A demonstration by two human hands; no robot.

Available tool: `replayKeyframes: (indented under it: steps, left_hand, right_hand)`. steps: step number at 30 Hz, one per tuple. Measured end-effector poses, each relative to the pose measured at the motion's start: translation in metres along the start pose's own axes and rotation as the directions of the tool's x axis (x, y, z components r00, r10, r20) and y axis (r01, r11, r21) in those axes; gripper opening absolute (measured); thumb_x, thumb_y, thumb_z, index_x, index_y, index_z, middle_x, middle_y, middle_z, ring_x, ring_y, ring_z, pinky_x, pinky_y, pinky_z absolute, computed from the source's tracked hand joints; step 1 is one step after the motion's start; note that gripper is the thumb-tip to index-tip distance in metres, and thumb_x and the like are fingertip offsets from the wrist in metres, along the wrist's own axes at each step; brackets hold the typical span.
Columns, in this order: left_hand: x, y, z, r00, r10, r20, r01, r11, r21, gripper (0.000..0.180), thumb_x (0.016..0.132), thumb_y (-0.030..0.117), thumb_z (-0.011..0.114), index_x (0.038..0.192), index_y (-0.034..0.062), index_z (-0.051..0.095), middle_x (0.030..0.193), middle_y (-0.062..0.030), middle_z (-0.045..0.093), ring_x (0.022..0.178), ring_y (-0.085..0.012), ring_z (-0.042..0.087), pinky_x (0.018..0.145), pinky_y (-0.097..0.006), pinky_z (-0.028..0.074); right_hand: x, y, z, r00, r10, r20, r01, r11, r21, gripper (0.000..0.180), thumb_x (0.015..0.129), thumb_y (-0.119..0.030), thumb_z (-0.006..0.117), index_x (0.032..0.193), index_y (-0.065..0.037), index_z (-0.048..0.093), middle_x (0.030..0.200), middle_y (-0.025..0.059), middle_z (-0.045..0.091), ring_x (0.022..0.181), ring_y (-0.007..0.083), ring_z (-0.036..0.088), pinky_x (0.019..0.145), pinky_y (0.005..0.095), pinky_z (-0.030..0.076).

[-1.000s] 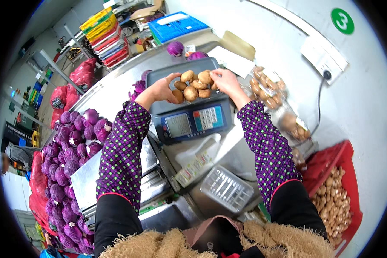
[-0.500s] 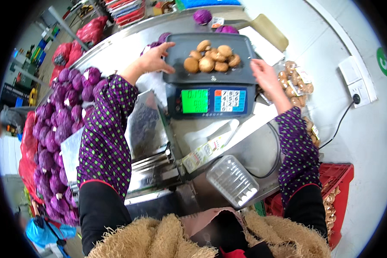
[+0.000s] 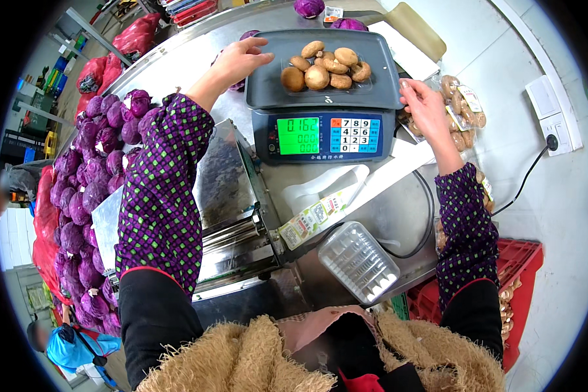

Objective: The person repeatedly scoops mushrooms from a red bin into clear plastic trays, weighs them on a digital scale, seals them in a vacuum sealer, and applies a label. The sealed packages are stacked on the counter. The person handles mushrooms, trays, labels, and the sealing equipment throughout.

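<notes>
Several brown mushrooms [image 3: 317, 77] sit in a clear shallow tray in the middle of the dark platform of a digital scale [image 3: 325, 134], whose green display is lit. At the platform's upper left edge is my left hand [image 3: 240, 60], fingers stretched and apart, holding nothing. My right hand [image 3: 427, 110] is by the platform's right edge, fingers loosely bent and holding nothing; whether the fingertips touch the edge I cannot tell. Beside that hand lie clear packs of mushrooms [image 3: 460, 108]. An unfilled clear plastic tray [image 3: 359, 261] rests nearer to me on the steel table.
Purple cabbages [image 3: 88, 196] are heaped at the left, with red net sacks [image 3: 137, 36] behind. A steel wrapping device [image 3: 225, 189] stands left of the scale. A roll strip of labels [image 3: 313, 219] and a black cable [image 3: 428, 222] lie before it. A red crate [image 3: 519, 274] is at lower right.
My left hand has shifted up along the platform's left edge, its fingers less spread. My right hand stays by the right edge. The scale's reading has changed, and the whole view has shifted slightly.
</notes>
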State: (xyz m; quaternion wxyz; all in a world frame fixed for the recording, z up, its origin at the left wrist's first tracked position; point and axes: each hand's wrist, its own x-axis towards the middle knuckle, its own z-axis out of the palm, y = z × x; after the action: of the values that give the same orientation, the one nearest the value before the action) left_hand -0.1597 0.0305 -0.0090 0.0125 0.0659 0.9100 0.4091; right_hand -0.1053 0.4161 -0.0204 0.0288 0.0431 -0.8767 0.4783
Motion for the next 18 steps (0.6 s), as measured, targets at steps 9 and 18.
replayKeyframes:
  steps: [9,18]
  left_hand:
    - [0.033,0.029,0.047,0.986,0.089,-0.143,-0.101,0.991,-0.085,0.051,0.089,0.04,0.064,0.124,0.0034,0.062,0.117,-0.0195,0.065,0.109,-0.0264,0.063,0.094,-0.033,0.048]
    - [0.022,-0.081,0.023,0.957,0.2,0.21,-0.138,0.951,-0.277,0.049,0.095,0.021,0.061,0.137,-0.0013,0.049,0.13,-0.0148,0.057,0.117,-0.0216,0.056,0.101,-0.032,0.042]
  right_hand:
    - [0.023,-0.009,0.009,0.996,0.076,-0.038,-0.073,0.995,0.07,0.041,0.096,-0.035,0.057,0.118,0.0,0.062,0.097,0.0062,0.067,0.085,0.0116,0.062,0.072,0.0251,0.05]
    - [-0.037,-0.057,-0.045,0.917,-0.32,0.238,0.379,0.884,-0.272,0.041,0.088,-0.037,0.065,0.11,-0.002,0.066,0.087,0.0123,0.07,0.082,0.0223,0.067,0.075,0.0368,0.053]
